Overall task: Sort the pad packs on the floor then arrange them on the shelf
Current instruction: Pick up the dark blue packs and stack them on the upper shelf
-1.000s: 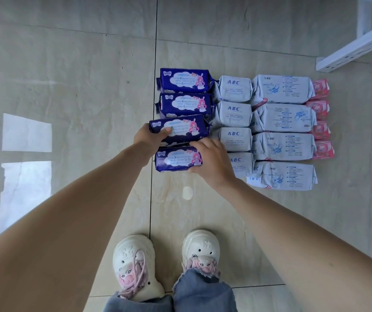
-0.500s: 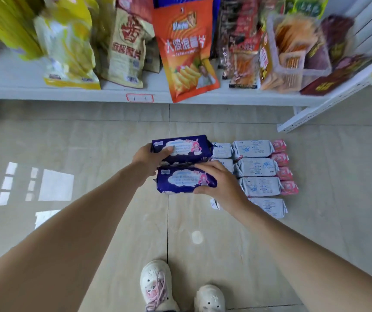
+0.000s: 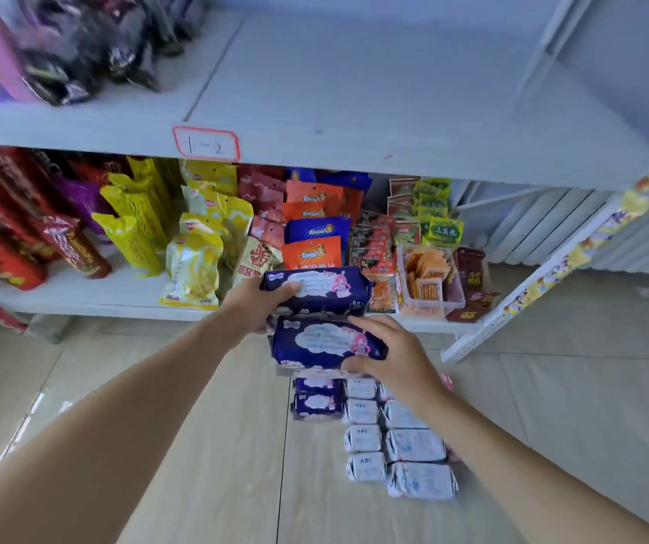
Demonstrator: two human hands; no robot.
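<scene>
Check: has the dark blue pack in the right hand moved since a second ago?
Yes. The blue pack in the right hand has risen off the floor, away from the white packs, toward the shelf.

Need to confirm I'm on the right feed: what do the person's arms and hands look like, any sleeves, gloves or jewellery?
Both arms are bare along all of their visible length: no sleeves show. The left hand and right hand wear no gloves, and no rings, watch or bracelets are visible on the fingers or wrists. No markings or cables.
</scene>
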